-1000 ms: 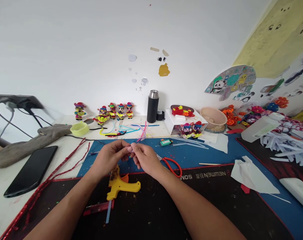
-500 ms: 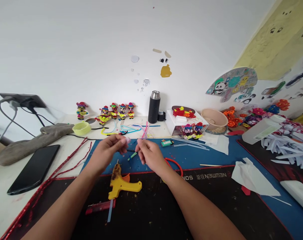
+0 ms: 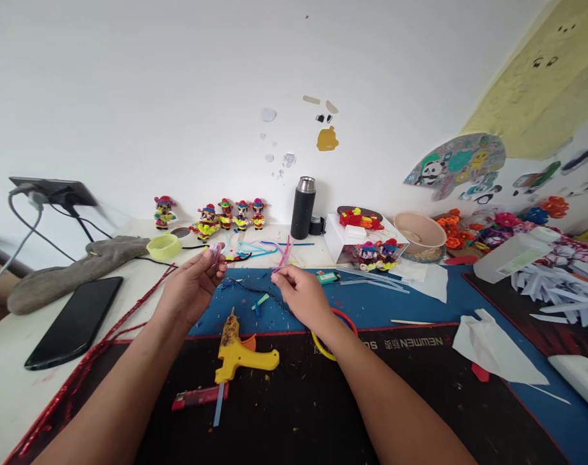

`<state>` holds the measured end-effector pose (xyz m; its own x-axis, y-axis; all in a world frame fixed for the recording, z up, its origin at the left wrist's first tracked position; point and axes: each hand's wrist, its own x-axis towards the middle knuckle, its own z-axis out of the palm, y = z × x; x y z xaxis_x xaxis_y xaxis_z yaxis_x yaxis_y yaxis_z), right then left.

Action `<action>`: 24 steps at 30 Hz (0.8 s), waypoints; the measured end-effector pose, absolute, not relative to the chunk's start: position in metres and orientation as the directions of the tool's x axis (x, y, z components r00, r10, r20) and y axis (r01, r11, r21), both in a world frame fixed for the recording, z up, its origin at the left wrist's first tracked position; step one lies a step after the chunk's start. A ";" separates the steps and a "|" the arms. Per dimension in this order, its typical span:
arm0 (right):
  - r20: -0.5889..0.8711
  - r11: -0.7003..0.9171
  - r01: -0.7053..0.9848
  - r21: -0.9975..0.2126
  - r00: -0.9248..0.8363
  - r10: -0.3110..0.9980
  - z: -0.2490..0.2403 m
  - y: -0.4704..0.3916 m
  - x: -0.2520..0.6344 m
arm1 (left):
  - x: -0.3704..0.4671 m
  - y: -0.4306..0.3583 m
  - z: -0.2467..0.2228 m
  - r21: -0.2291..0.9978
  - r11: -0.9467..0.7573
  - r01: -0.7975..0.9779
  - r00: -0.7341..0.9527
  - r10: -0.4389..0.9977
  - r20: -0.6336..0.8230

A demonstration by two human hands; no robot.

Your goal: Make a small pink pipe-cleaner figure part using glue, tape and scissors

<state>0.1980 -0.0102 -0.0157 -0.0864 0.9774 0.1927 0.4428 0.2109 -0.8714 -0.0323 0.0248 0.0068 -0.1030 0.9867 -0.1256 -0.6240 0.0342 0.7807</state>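
Note:
Over the blue part of the mat, my left hand point(image 3: 190, 284) is closed on a small pale pink fluffy piece point(image 3: 215, 252), pinched between thumb and fingers. My right hand point(image 3: 302, 294) is a little to the right, thumb and forefinger pressed together; whatever they hold is too small to make out. Right beyond its fingertips are pink and purple pipe cleaners point(image 3: 285, 250). A yellow glue gun point(image 3: 240, 354) with a glue stick in its rear lies between my forearms. Beyond it is a small green-and-blue piece point(image 3: 259, 301).
Several small figures point(image 3: 208, 223) and a black flask point(image 3: 304, 208) stand along the wall. A phone point(image 3: 75, 323) and red tinsel stems point(image 3: 124, 313) are at the left. On the right are a white box point(image 3: 335, 242), a bowl point(image 3: 420, 231) and crumpled tissue point(image 3: 497, 349).
My hands have moved apart, the left going left and up with the pale pink piece. The right has shifted slightly right. The view has turned a little left.

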 end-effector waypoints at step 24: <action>-0.013 0.242 0.850 -0.468 -0.280 0.960 -0.016 -0.027 0.172 | -0.037 0.023 0.020 0.811 0.077 -0.580 -0.086 0.984 -0.154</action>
<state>0.1717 -0.0268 -0.0160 -0.2804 0.9598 -0.0130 0.8501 0.2421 -0.4677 -0.0371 0.0227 0.0204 -0.0855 0.9843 -0.1543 -0.5801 0.0767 0.8109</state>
